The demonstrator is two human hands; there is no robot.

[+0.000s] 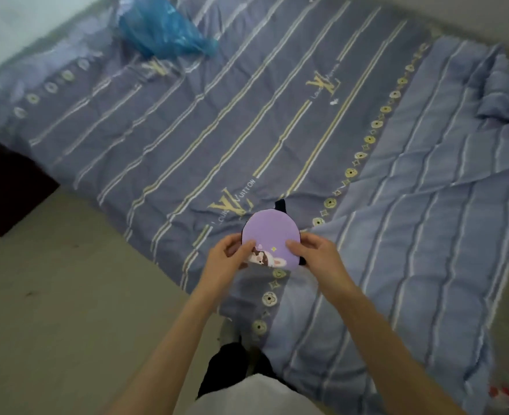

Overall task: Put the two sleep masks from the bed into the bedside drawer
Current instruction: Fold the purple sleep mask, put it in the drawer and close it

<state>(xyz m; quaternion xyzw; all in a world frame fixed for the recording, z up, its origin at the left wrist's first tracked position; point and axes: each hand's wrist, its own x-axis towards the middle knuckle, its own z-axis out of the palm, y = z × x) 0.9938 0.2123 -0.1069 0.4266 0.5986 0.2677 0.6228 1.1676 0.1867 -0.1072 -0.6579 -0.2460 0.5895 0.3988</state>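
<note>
Both hands, left [227, 259] and right [316, 256], pinch 1 purple sleep mask [269, 239] above the bed [187, 121]; its black strap [281, 206], seemingly loose, could snag.

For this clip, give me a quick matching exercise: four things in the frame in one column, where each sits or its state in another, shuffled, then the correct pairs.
Things:
1. purple sleep mask
2. blue plastic bag
3. dark cabinet
4. folded blue quilt

Places or states:
A. on the floor, left of the bed
B. far end of the bed
C. held between left hand and right hand
D. right side of the bed

Pairs: 1-C, 2-B, 3-A, 4-D
</note>
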